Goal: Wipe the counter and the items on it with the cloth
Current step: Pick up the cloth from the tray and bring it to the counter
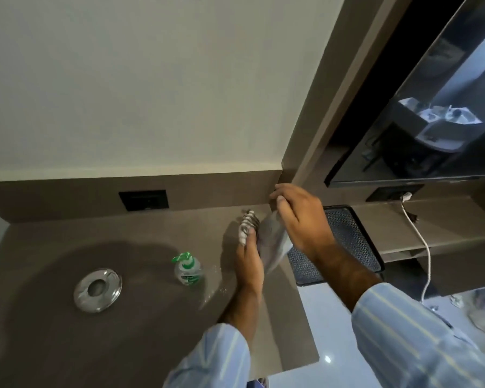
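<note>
My left hand reaches over the brown counter and grips a small striped white-and-grey item, lifted near the back wall. Just to its right, my right hand is closed on a grey cloth. The cloth hangs down between the two hands and touches the striped item's side. What the item is I cannot tell. A clear soap bottle with a green pump stands upright on the counter, left of my left hand.
A round metal drain sits in the sunken basin on the left. A dark patterned tray lies under my right forearm. A black socket is in the backsplash. A white cable hangs below the wall screen on the right.
</note>
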Demonstrator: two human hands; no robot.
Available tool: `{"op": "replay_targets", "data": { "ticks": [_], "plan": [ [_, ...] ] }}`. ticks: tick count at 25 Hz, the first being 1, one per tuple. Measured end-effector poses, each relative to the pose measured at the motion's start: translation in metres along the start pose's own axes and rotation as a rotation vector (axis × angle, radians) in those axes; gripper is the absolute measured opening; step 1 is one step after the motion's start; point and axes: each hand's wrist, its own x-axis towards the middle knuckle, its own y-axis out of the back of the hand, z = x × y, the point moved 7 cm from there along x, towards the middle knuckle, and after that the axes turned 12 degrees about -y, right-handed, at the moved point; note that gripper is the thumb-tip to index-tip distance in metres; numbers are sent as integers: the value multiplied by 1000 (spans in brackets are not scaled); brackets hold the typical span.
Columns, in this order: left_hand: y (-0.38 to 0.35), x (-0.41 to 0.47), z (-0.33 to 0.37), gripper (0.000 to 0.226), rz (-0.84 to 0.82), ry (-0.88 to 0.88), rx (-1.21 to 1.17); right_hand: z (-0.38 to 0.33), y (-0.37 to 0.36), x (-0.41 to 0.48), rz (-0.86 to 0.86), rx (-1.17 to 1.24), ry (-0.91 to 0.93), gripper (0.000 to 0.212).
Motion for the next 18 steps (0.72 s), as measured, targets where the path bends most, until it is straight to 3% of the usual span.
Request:
{"op": "replay_targets", "data": {
  "ticks": [4, 6, 8, 12, 13, 16, 18],
  "plan": [
    [-24, -28, 16, 46, -148, -326, 81, 3, -2, 0, 12, 29, -11, 37],
    [-7, -55, -2, 56, -95, -346, 169, 3, -3, -1, 5, 17, -27, 40],
    [6, -57, -22, 55, -15, -227, 202, 3, -3, -2, 4, 19, -35, 41],
    [-32, -67, 20, 73, -129, -505, 341, 6, -3, 0, 2, 42, -28, 39],
    [-32, -69, 16, 74, -106, -483, 324, 5, -3, 0, -9, 48, -31, 39],
    [-12, -60, -12, 53, 64, -202, 172, 3, -1, 0, 3, 49, -28, 38],
    [-13, -62, -5, 57, 55, -272, 192, 2, -2, 0, 13, 50, -14, 39]
  ]
}}
